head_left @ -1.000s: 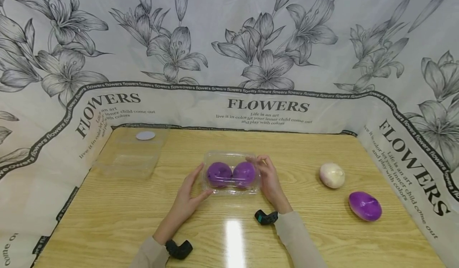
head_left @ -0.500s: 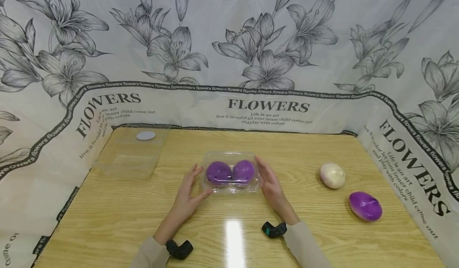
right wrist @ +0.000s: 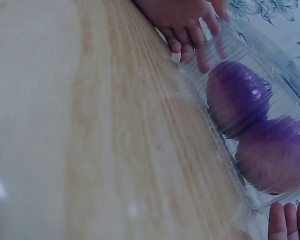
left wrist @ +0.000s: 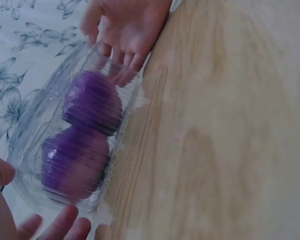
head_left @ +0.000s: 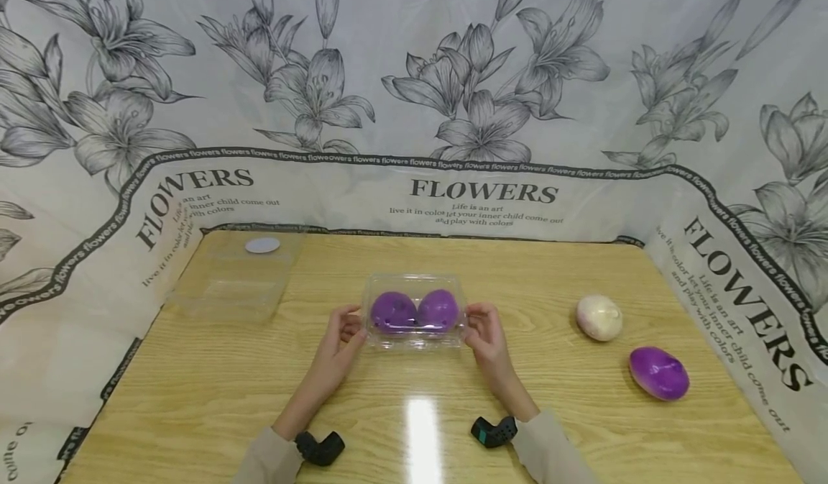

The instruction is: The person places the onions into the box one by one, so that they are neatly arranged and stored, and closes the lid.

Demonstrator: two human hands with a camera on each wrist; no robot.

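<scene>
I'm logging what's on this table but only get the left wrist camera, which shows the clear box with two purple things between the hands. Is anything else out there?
Observer: Yes. A loose purple egg-shaped thing lies on the table, off to the right of the right hand.
Operator: Is it alone on that side?
Observer: No, a whitish round thing sits apart from it, a little farther back.
Operator: And over on the left?
Observer: Near the back left corner there is what looks like a second clear box with a white oval sticker.
</scene>
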